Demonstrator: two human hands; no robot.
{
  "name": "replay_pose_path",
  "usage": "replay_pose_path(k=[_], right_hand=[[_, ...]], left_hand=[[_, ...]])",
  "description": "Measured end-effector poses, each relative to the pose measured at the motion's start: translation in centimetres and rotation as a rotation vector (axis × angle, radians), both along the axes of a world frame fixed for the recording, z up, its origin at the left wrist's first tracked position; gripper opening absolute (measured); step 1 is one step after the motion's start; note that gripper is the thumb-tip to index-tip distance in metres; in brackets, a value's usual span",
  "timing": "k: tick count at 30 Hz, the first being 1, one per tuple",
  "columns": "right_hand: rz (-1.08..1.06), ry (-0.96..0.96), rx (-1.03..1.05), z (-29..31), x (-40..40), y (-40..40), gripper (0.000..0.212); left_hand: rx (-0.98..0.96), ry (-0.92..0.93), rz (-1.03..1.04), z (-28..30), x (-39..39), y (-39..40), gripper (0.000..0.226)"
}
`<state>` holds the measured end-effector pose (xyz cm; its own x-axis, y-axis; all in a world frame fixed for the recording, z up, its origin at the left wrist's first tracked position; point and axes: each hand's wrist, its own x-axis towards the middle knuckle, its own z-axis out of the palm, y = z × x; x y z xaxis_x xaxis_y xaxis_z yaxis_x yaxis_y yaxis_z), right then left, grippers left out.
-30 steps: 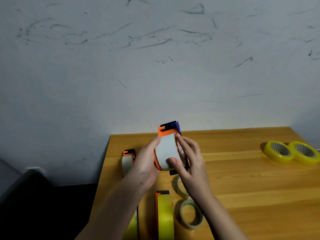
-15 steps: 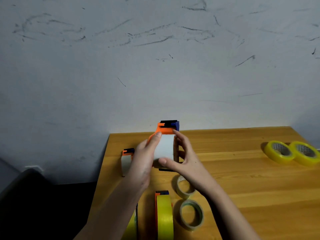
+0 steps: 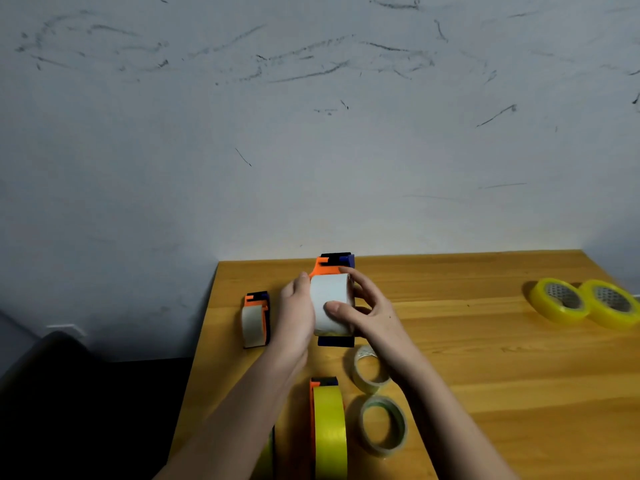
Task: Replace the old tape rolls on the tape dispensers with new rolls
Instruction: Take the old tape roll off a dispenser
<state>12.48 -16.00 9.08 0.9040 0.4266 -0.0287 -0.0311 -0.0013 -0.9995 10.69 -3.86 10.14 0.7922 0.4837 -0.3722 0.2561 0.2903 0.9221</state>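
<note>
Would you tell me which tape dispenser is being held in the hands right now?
The dispenser with the white roll at the table's middle back, gripped by both hands; the others stand untouched on the table.

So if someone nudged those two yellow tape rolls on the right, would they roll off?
Probably not: both yellow tape rolls seem to lie nearly flat on the table, so they would likely slide. They look thick and stiff, probably fairly heavy for their size.

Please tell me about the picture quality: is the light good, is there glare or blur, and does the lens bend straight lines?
Head view: light is dim and soft, no hard shadows; the dark corner at lower left hides detail; faint sheen on the yellow rolls, no strong glare; both hands, left hand and right hand, and the white roll look slightly soft; the table edges splay from the wide lens.
</note>
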Motion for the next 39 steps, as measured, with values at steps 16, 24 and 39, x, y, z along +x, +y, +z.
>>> replay_pose_path(k=[16, 24, 39], right_hand=[[0.05, 0.047, -0.05, -1.3, 2.0, -2.4, 0.076], [-0.06, 0.003, -0.063, -1.7, 3.1, -3.3, 0.06], [-0.143, -0.012, -0.671, -7.2, 7.2, -5.7, 0.088]], left_hand=[[-0.187, -0.07, -0.469, -0.6, -0.5, 3.1, 0.033], [-0.065, 0.004, -0.313, -1.0, 0.0, 3.4, 0.028], [-0.153, -0.032, -0.156, -5.5, 2.7, 4.3, 0.02]])
